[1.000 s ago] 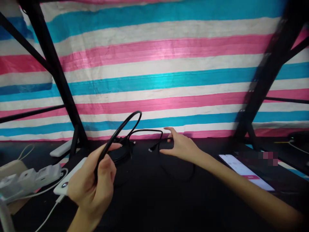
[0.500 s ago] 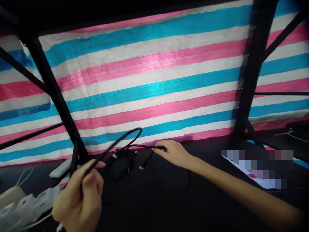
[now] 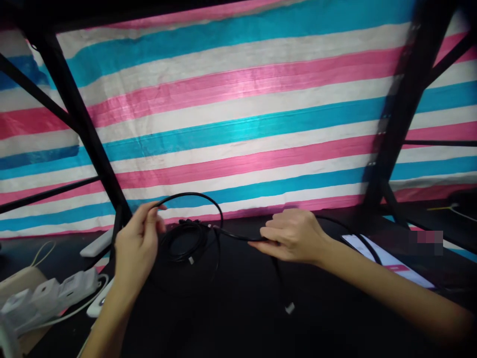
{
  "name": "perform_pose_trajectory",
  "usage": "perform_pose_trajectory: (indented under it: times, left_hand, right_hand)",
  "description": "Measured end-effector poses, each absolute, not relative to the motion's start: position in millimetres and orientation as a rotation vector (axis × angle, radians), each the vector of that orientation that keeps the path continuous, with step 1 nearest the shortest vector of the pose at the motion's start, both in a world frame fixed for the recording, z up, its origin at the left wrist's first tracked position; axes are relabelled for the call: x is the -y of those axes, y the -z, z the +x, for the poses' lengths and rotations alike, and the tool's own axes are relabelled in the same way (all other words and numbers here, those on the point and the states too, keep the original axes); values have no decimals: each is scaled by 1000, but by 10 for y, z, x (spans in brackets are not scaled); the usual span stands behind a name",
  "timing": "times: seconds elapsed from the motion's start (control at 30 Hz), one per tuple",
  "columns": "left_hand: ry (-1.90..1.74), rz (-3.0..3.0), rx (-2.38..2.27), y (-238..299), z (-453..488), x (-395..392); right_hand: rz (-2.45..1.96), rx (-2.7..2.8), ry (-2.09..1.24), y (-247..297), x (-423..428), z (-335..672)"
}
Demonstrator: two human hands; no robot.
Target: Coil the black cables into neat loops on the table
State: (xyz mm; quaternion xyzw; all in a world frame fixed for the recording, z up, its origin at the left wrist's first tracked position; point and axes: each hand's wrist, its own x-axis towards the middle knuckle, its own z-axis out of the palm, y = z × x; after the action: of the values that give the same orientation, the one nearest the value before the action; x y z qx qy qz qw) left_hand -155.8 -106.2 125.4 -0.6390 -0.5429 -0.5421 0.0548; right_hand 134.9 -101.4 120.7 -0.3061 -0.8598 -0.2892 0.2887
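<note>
Above the dark counter, a black cable arches from the left hand towards the middle and then runs, as far as the crossing strands let one tell, to the right hand. The left hand pinches it between thumb and fingers; the right hand is closed around it, knuckles up. Below the right hand hangs a plug, and another length of cord bends out past the wrist, across the near-left part of the phone. Between the hands, further back, lies a coil of cord, apart from both.

The step in hand looks like handling the loose cable, drawing it out or gathering it; which one cannot be told. The next move seems to call for a firm hold on both sides, with the arch guided clear of the coil and the phone.
</note>
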Motion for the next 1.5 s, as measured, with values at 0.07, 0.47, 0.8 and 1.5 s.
perform_pose_trajectory:
  times: [0.07,0.47,0.8,1.5]
  left_hand:
    - [1609,-2115,1572,-1273,-1420,1020]
    - [1707,-2920,1577,-1154,-712,1018]
    - [1746,-2826,2143,-1163,-1130,790]
    - [1312,-2546,875,-1100,-706,913]
  right_hand:
    - [-721,2347,828,-1264,1051,1288]
    - [-946,2452,795,-1332,894,1029]
    - [-1399,2285,239,-1372,725,1583]
    - [-1005,2238,-254,-1532,797,1060]
